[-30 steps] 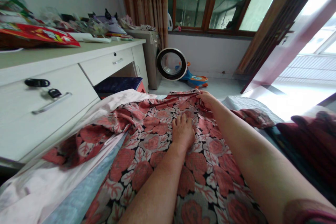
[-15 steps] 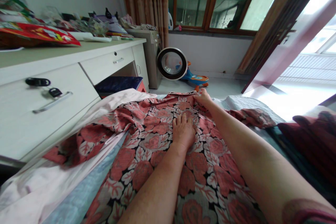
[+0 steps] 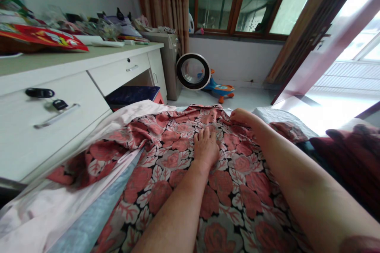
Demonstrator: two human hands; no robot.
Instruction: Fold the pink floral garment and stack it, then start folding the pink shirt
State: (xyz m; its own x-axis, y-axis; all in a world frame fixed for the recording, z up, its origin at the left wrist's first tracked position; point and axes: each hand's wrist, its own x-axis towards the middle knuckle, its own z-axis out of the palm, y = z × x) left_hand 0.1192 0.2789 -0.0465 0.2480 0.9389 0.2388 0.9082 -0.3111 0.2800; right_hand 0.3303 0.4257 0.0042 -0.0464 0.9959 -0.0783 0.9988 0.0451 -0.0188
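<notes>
A long-sleeved floral garment (image 3: 175, 162) in red, grey and black lies spread out in front of me, its collar end away from me. My left hand (image 3: 206, 146) rests flat on its upper middle, fingers apart. At the far right shoulder, my right hand (image 3: 242, 118) is closed on the cloth, its fingertips partly hidden. One sleeve stretches out to the left over a pale pinkish-white cloth (image 3: 32, 213); part of the other shows beyond my right forearm. Light blue bedding (image 3: 103, 201) lies underneath.
White drawers with a cluttered top (image 3: 118, 53) run along the left. Beyond them stands a washing machine with its round door (image 3: 192, 71) swung out, beside a blue and orange ride-on toy (image 3: 221, 89). Folded dark red clothes (image 3: 350, 158) lie at the right.
My right hand has moved right from the collar along the shoulder, gripping the cloth there. The left hand stays flat in nearly the same spot.
</notes>
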